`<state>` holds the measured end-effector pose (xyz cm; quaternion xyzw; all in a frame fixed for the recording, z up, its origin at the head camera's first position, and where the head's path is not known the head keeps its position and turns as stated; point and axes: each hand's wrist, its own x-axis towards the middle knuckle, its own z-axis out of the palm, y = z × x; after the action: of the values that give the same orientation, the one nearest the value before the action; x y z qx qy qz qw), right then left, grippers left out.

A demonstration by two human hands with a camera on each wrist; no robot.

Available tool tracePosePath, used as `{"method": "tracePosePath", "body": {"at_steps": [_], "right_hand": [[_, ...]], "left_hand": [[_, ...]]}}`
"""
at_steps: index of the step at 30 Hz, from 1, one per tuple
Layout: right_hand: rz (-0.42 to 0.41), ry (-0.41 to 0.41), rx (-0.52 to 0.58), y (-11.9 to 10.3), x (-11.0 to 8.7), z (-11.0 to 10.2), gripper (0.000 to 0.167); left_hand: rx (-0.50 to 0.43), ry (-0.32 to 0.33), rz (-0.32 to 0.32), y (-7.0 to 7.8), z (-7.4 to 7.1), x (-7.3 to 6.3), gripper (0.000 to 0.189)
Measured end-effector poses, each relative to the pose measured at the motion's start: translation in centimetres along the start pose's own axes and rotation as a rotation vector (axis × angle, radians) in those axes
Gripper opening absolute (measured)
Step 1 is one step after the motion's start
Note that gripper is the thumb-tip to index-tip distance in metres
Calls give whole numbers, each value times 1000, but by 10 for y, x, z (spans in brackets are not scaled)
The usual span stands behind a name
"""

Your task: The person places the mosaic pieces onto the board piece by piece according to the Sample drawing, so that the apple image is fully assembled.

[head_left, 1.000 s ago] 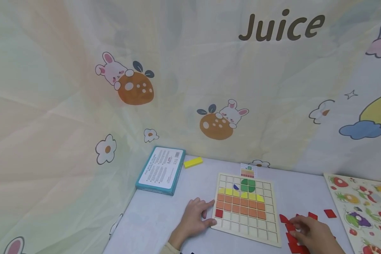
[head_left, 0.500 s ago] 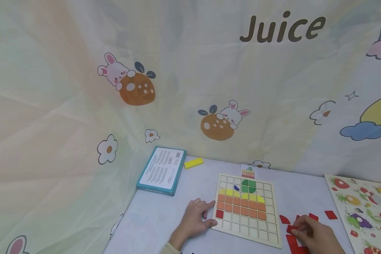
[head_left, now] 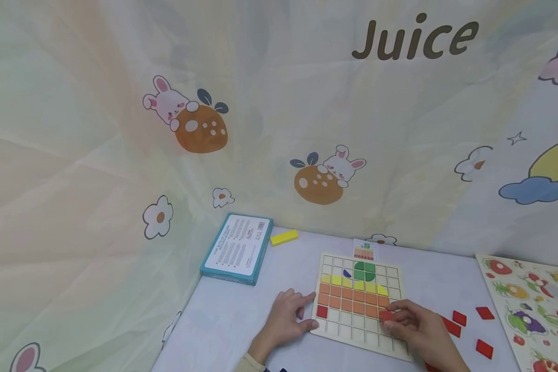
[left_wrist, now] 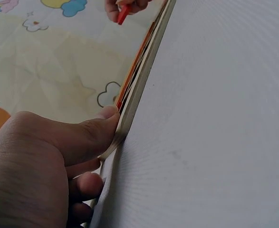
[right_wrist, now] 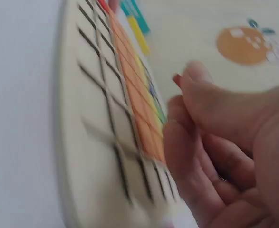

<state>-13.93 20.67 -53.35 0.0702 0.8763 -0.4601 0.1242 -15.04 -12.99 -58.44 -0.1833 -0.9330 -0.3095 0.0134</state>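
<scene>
In the head view, a pale grid board [head_left: 353,349] lies on the table with rows of orange and yellow tiles, a green shape [head_left: 365,271], a dark blue piece [head_left: 347,273] and one red tile [head_left: 322,311] at lower left. My left hand [head_left: 285,318] rests at the board's left edge, index finger and thumb spread apart and touching it. My right hand [head_left: 416,325] pinches a red tile [head_left: 387,315] over the board's right part. In the right wrist view only a corner of this red tile [right_wrist: 177,80] shows between thumb and fingertips.
Several loose red pieces [head_left: 484,349] lie right of the board, some behind the right hand. A fruit-picture board [head_left: 516,310] is at far right. A small pattern card [head_left: 365,250], a yellow block [head_left: 284,237] and a teal-edged box [head_left: 234,250] stand toward the back, before a printed curtain [head_left: 269,103].
My right hand has picked a red tile from the loose pieces and moved left with it, over the board. Some loose red pieces have shifted. My left hand stays at the board's edge.
</scene>
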Motion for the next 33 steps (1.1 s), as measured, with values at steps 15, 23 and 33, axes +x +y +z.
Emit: {"method": "tracePosePath", "body": {"at_steps": [15, 23, 33], "right_hand": [[-239, 46, -158, -41, 6, 78, 33], [-250, 83, -299, -48, 10, 89, 32], [-251, 47, -301, -52, 7, 87, 26]], "left_hand": [[19, 5, 2, 3, -3, -1, 63], [27, -2, -7, 4, -5, 0, 65], [26, 0, -4, 4, -4, 0, 65]]}}
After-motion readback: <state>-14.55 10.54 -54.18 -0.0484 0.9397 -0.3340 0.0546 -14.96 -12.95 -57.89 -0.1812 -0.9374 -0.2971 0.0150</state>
